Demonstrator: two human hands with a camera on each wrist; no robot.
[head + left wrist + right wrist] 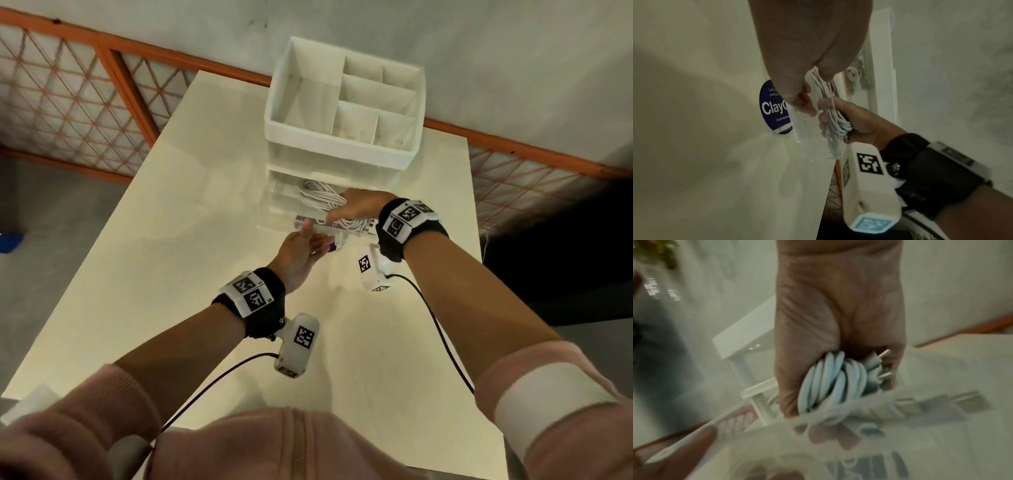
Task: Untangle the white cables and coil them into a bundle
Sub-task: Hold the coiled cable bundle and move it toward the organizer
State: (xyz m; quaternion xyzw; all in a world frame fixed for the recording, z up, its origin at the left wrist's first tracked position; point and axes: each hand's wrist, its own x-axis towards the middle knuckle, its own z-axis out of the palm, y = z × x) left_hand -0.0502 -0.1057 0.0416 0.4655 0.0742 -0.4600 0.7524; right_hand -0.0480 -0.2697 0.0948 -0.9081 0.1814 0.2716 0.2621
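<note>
A coiled bundle of white cables point(318, 197) lies in the pulled-out clear drawer point(274, 205) of a white organizer point(342, 150). My right hand point(356, 209) reaches into the drawer and grips the bundle; the right wrist view shows the loops point(828, 382) and metal plug ends in the fist of that right hand point(838, 337). My left hand point(301, 246) holds the drawer's front, thumb on top and fingers below. In the left wrist view the left hand's fingers point(805, 105) sit on the clear front beside the gripped bundle point(834, 120) and a blue round sticker point(774, 107).
The organizer stands at the far middle of a cream table point(171, 240), with open compartments on top. An orange mesh railing point(68, 96) and a wall run behind the table. Black wrist-camera leads trail over the table's near half.
</note>
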